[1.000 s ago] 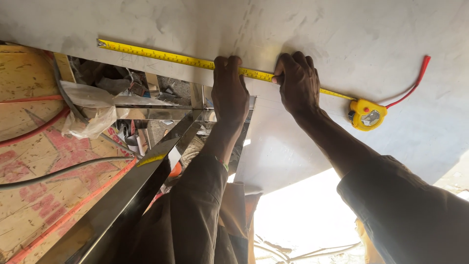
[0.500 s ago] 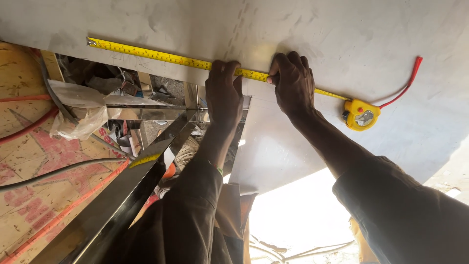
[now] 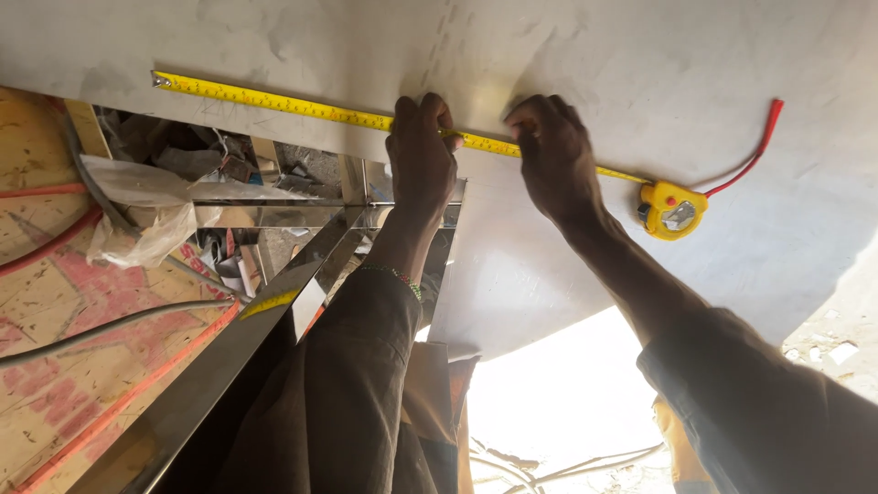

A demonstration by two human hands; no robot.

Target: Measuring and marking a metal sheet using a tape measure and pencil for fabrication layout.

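— Head view: both hands press the yellow tape measure [image 3: 320,110] flat on the grey metal sheet [image 3: 640,55]; left hand [image 3: 421,155] fingers closed on the blade.

— Right hand [image 3: 549,155], nearer the tape's case [image 3: 672,210], looks pinched, tip hidden; measuring step, I'd judge; marking needs a steady blade.

Across the last second the yellow steel tape measure blade [image 3: 302,105] sits slightly lower and further left in view, and its hooked tip, the yellow tape case [image 3: 672,210] and the red cord loop [image 3: 754,155] shifted with it. The left hand [image 3: 421,151] and right hand [image 3: 549,151] drifted the same way, so the head view moved more than they did. Both hands' fingers [image 3: 437,108] stay pressed on the blade against the pale grey sheet-metal panel [image 3: 594,46], spacing unchanged.
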